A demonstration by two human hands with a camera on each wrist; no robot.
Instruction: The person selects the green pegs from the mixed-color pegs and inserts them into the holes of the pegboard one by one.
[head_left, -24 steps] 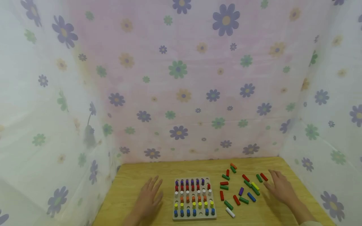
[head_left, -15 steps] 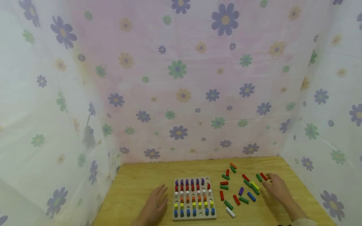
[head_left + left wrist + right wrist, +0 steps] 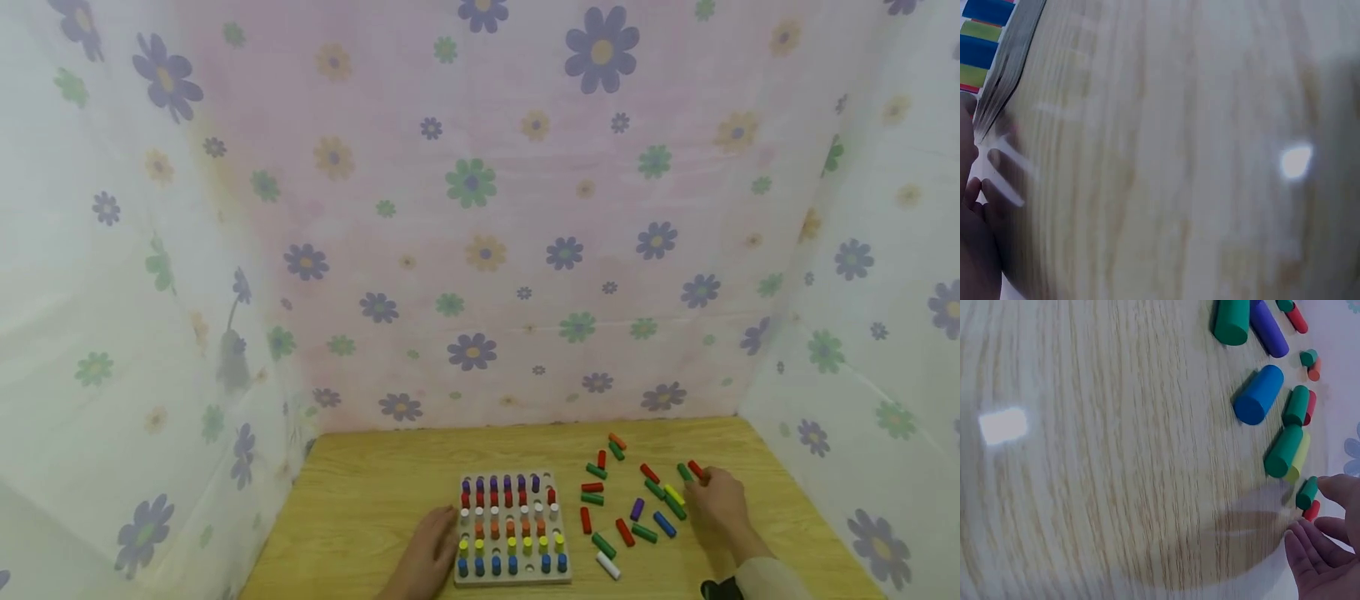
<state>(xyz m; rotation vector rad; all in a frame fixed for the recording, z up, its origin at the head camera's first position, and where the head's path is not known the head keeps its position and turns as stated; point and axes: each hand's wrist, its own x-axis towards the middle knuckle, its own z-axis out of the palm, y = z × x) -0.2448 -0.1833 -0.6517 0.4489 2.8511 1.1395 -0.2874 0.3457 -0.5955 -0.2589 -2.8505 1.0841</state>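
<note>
With twelve o'clock pointing away from the person, the red peg (image 3: 696,469) lies at eleven from the middle of the right hand (image 3: 718,500), right at its fingertips. Its long axis runs roughly from eleven to five, so its near end points at the hand. The green peg (image 3: 684,472) lies just beside it at eight, on nearly the same slant. That closeness is probably what counts most: in the right wrist view, the fingers (image 3: 1335,487) are bent and parted, with both pegs at the gap. Whether either is gripped I cannot tell.

The right hand is far nearer to this pair than the left hand (image 3: 427,557), which is at the lower left edge of the board (image 3: 513,582), around seven to eight from the board's middle. It appears to touch that edge, but how its fingers bend is not clear enough to tell.

For room, the table (image 3: 757,492) is bare from one to three o'clock of the right hand. At twelve, bare wood runs to the far edge, with the cloth (image 3: 472,321) beyond. The tight side is eight to nine: the yellow peg (image 3: 674,494) and the blue peg (image 3: 664,524) lie there, between hand and board.
</note>
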